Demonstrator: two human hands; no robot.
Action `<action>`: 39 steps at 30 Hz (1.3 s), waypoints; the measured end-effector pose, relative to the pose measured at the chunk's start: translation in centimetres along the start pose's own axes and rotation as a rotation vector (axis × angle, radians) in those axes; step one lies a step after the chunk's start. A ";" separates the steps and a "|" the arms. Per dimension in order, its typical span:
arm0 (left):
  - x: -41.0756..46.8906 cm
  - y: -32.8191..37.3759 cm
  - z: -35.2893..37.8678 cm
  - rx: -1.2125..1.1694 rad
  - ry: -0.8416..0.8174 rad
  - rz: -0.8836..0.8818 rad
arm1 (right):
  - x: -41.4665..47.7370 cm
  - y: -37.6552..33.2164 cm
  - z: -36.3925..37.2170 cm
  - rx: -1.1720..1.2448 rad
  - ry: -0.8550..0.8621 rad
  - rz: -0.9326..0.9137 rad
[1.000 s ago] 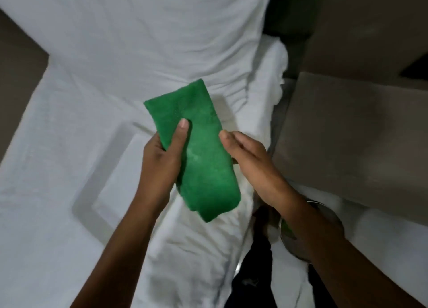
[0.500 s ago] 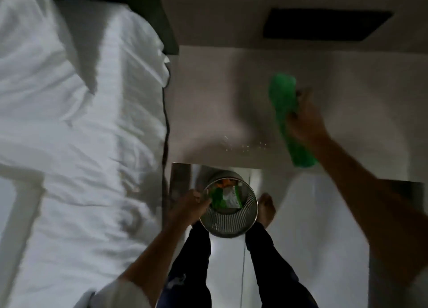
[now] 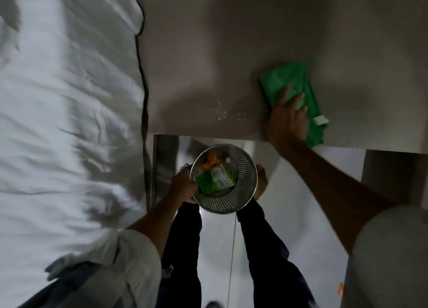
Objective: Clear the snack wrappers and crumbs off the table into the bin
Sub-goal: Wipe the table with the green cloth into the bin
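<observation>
A person is standing at a table, with dark pants and bare feet showing on the shiny pale floor.

The left hand is gripping the rim of the bin, fingers curled over the edge. The bin is round shiny metal with rows of little holes in its wall. It is hanging just below the near edge of the table. Wrappers are lying inside it: a green and white crinkly one and an orange one. The writing on them is too blurry to read.

The table is flat, smooth and grey-brown. Little white crumbs are sitting near its front edge, just above the bin.

The right hand is pressing flat on a cloth, fingers spread out. The cloth is green, soft and fuzzy, folded into a long shape, and its near end is hanging over the table edge. A small white tag is sticking out of it, with no words I can read. The cloth is lying just right of the crumbs.

A bed with wrinkly white sheets is filling the left side, touching the table.
</observation>
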State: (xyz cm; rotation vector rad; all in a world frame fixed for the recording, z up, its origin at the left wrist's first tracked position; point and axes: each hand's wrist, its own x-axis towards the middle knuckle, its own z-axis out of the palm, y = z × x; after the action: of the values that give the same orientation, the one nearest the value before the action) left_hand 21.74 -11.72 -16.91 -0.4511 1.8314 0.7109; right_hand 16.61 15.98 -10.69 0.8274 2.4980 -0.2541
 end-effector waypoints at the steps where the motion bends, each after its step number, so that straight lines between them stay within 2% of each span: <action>1: -0.6 0.3 -0.3 -0.082 -0.002 -0.069 | -0.8 -1.1 0.4 0.039 -0.004 0.015; 5: -2.2 0.9 -1.8 -0.437 -0.154 -0.240 | -2.0 -5.4 1.2 0.090 0.008 0.033; 7: -2.7 1.3 -2.7 -0.497 -0.188 -0.290 | -1.9 -6.9 1.1 0.074 -0.006 0.024; 11: -2.9 1.6 -3.5 -0.426 -0.139 -0.352 | -1.8 -9.5 1.1 -0.007 -0.040 -0.129; 15: -2.7 2.0 -4.7 -0.311 -0.134 -0.307 | -3.3 -11.3 2.5 -0.120 -0.087 -0.407; 18: -3.1 2.8 -5.1 -0.217 -0.140 -0.272 | -6.7 -9.4 4.0 -0.177 -0.179 -0.540; 21: -3.6 2.9 -5.3 -0.197 -0.133 -0.243 | -9.7 -7.5 4.5 -0.174 -0.229 -0.596; 25: -3.3 2.7 -4.7 -0.265 -0.146 -0.227 | -11.6 -5.8 4.1 -0.217 -0.117 -0.653; 27: -3.0 2.4 -3.6 -0.316 -0.132 -0.234 | -12.5 -4.6 5.2 -0.201 -0.192 -0.707; 29: -2.5 2.2 -2.3 -0.352 -0.097 -0.197 | -13.4 -3.3 5.9 -0.138 -0.277 -0.633; 32: -1.3 1.5 -0.5 -0.371 -0.057 -0.172 | -13.8 -1.7 6.2 -0.036 -0.243 -0.470; 39: 0.5 1.1 0.9 -0.183 0.077 -0.069 | -13.8 -0.9 7.4 0.057 -0.160 -0.404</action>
State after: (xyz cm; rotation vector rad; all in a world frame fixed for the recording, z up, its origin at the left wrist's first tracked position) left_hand 21.50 -10.26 -17.35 -0.6670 1.8201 0.8272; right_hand 28.53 5.88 -10.02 0.2998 2.4925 -0.5092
